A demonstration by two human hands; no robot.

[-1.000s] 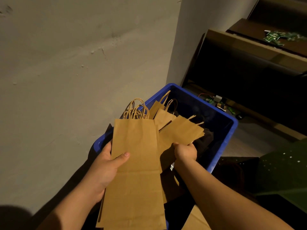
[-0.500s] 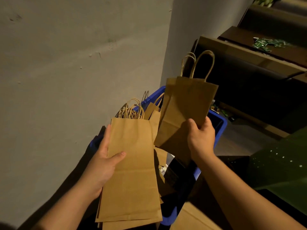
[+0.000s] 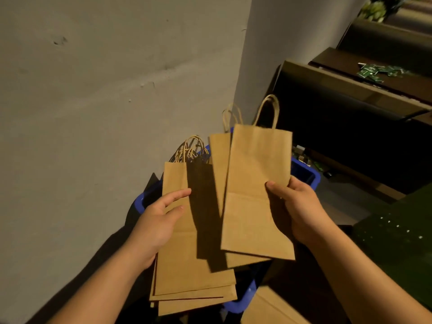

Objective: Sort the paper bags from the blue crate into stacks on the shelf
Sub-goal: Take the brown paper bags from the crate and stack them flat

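A person stands over the blue crate [image 3: 304, 175], low in the centre of the frame against a grey wall [image 3: 93, 101], gathering brown paper bags for sorting. The left hand [image 3: 161, 220] grips a flat bundle of bags [image 3: 187, 265], thumb laid across the top face and fingers curled beneath, apparently to keep the collected pile squared with handles all pointing up. The right hand [image 3: 297, 206] pinches two more bags [image 3: 254, 195] at their right edge, thumb on the front; they are fanned slightly apart and held upright just beside the bundle, likely so they can be slid onto it. The dark wooden shelf [image 3: 350, 94], upper right of the frame, holds no bags in view; scattered green pieces [image 3: 378, 72] lie on an upper level.
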